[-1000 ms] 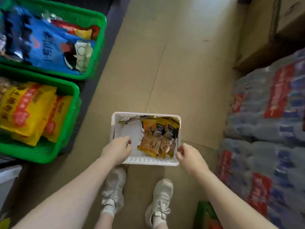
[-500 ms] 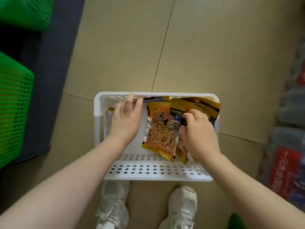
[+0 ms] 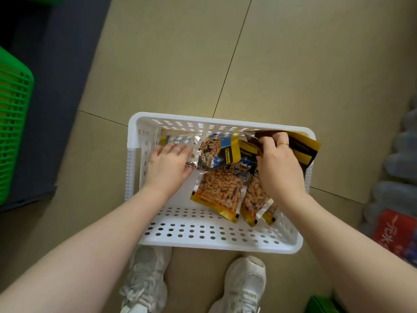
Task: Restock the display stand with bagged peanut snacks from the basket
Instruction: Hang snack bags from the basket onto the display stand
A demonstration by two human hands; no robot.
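While the person bends over the white perforated plastic basket (image 3: pixel 216 239) on the tan tiled floor (image 3: pixel 180 64), both hands are down inside it, sorting through the stock. The left hand (image 3: pixel 169 169) lies over a silvery-backed bag (image 3: pixel 180 139) near the left wall, its fingers loosely bent on the foil and thumb at the edge of a blue-and-yellow bag marked "Peanut" (image 3: pixel 217 152); I judge it is steadying or gathering these, though whether it truly grasps one I cannot tell. The right hand (image 3: pixel 278 164), wearing a gold ring (image 3: pixel 285 144), pinches the top of a dark brown and yellow bag (image 3: pixel 302 146) that leans up against the far right rim, seemingly to lift it out first.

Counting what shows: two clear-fronted bags full of peanuts (image 3: pixel 220 193) lie overlapping at the middle, with an edge of a possible third beside them, plus the three already named, so about five or six bags. All remain in the basket; none has reached a display stand, which is out of sight. Two white trainers (image 3: pixel 146 279) stand just behind the basket. One green slatted crate (image 3: pixel 13 114) sits well apart at the left.
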